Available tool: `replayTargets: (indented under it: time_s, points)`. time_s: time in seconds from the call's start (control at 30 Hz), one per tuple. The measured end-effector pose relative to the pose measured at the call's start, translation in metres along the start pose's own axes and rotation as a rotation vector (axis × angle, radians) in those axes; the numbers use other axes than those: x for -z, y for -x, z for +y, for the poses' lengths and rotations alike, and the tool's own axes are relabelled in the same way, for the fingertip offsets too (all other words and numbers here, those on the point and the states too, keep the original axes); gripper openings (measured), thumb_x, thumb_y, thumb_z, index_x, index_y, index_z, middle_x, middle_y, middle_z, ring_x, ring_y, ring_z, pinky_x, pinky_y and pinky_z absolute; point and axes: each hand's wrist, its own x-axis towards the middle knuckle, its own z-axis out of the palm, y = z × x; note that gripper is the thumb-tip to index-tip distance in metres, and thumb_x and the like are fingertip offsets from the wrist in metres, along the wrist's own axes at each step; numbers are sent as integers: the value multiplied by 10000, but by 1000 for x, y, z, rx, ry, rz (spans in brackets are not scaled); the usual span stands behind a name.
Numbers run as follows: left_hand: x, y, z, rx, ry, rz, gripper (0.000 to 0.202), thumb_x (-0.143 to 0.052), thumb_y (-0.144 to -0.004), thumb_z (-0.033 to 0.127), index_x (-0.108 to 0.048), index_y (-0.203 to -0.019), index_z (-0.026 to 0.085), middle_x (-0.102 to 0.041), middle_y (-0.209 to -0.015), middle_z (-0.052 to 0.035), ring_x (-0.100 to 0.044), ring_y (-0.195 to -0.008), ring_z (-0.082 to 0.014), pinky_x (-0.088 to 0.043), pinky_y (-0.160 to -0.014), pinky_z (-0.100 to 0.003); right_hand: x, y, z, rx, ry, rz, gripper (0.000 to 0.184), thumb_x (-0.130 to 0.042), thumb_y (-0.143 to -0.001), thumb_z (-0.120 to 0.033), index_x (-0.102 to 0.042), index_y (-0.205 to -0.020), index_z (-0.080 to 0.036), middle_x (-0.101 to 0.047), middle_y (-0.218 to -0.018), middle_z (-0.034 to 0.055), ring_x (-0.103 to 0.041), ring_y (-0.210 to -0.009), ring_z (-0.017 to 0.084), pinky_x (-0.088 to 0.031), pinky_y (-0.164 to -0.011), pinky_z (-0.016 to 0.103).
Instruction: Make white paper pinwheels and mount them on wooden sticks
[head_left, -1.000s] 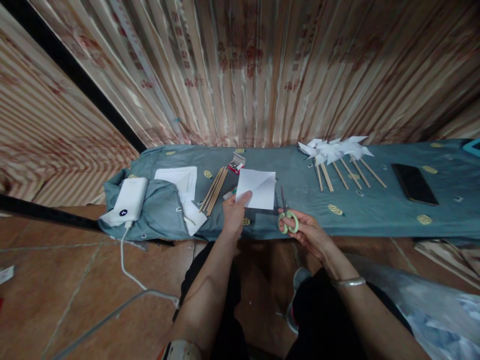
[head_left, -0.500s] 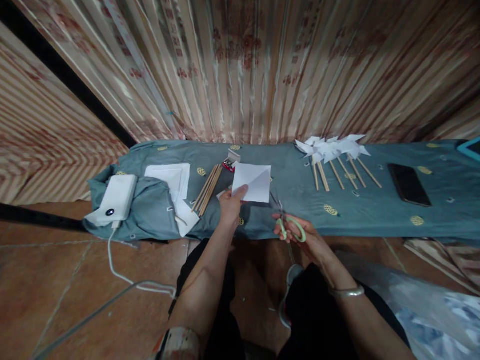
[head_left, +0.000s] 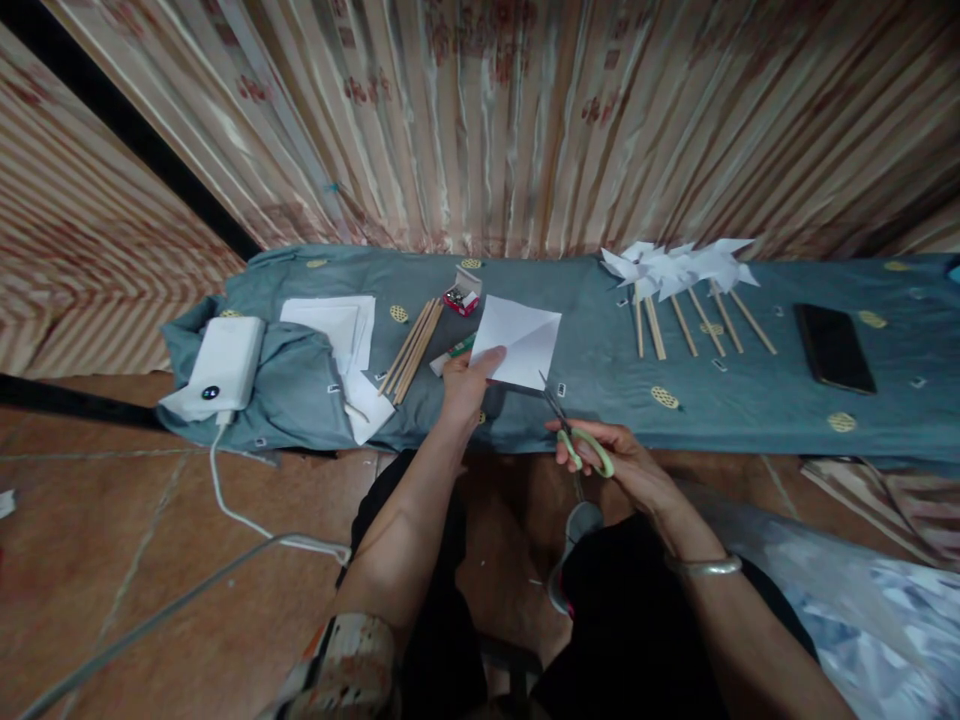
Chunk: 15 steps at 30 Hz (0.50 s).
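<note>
My left hand [head_left: 466,380] pinches the near left corner of a creased white paper square [head_left: 519,338], lifted a little above the blue-grey cloth [head_left: 600,390]. My right hand [head_left: 611,462] has its fingers through the green handles of a pair of scissors [head_left: 571,428]. The blades are parted and point up-left at the paper's near edge, close to it. A bundle of wooden sticks [head_left: 411,344] and a small red and white box [head_left: 462,294] lie just left of the paper.
Several finished white paper pinwheels on sticks [head_left: 679,280] lie at the right, with a black phone [head_left: 834,346] beyond them. A stack of white paper [head_left: 334,322] and a white power bank [head_left: 222,362] with its cable sit at the left. A striped curtain hangs behind.
The left hand lifted and turned the paper square off the cloth. The right hand took up the scissors, opened the blades and brought them to the paper's near edge.
</note>
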Motion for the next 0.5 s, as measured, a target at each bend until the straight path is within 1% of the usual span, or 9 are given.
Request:
replayTargets:
  time_s: [0.1,0.23,0.5]
  points:
    - [-1,1,0,13,8,2,353,-877,-417,299,-701,-659,111,-681,-627,-21,-584,-559,-118,-478,-554,-238,-2,0,-4,7,19,16,596,-771,-646,-603,-734,-1062,-177,-673,-712,41,-542,-586,113,-397,-505,228]
    - [-2,2,-1,17,11,-3,361,-880,-413,307,-700,-658,112,-681,-635,-25,-579,-564,-117,-476,-571,-245,-3,1,-8,3,42,-4,595,-772,-627,-626,-744,-1015,-176,-671,-713,41,-543,-594,114,-458,-570,251]
    - [-2,2,1,17,-1,18,347,-867,-427,295,-695,-670,117,-680,-649,-24,-584,-582,-121,-475,-572,-243,-2,1,-8,13,58,-16,604,-759,-643,-625,-734,-1036,-167,-658,-705,36,-538,-587,115,-461,-561,250]
